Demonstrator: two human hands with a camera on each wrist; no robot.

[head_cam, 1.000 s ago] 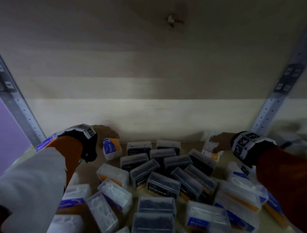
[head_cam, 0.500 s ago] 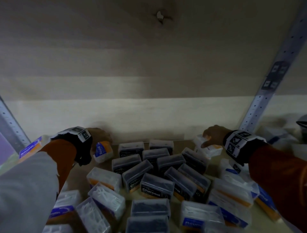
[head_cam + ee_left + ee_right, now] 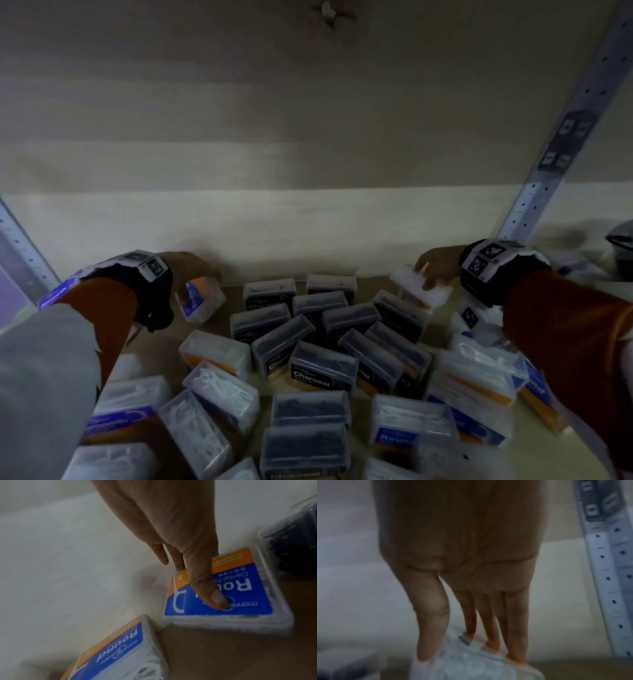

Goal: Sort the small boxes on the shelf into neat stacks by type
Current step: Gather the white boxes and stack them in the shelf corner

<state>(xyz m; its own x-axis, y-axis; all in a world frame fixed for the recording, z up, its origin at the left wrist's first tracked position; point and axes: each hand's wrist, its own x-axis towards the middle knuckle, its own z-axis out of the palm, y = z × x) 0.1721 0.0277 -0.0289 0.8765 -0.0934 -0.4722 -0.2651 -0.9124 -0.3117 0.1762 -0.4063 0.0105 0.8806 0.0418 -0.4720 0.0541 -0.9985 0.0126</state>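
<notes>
My left hand (image 3: 191, 270) grips a clear "Round" floss box (image 3: 200, 301) with a blue and orange label at the back left of the shelf. In the left wrist view the thumb (image 3: 211, 588) lies on the label of this Round box (image 3: 240, 595), fingers behind its far edge. My right hand (image 3: 435, 270) holds a clear white box (image 3: 424, 289) lifted and tilted at the back right. The right wrist view shows the thumb and fingers (image 3: 488, 628) pinching that white box (image 3: 471, 665). Dark Charcoal boxes (image 3: 322, 368) crowd the middle.
White Round boxes (image 3: 407, 425) lie scattered at the front left and right. A second Round box (image 3: 120, 649) stands near the left hand by the back wall (image 3: 308, 233). A perforated metal upright (image 3: 544, 178) rises at the right, another at the far left.
The right hand has lifted the white box off the shelf and drawn it right. The left hand has tilted and lowered its Round box near the back wall.
</notes>
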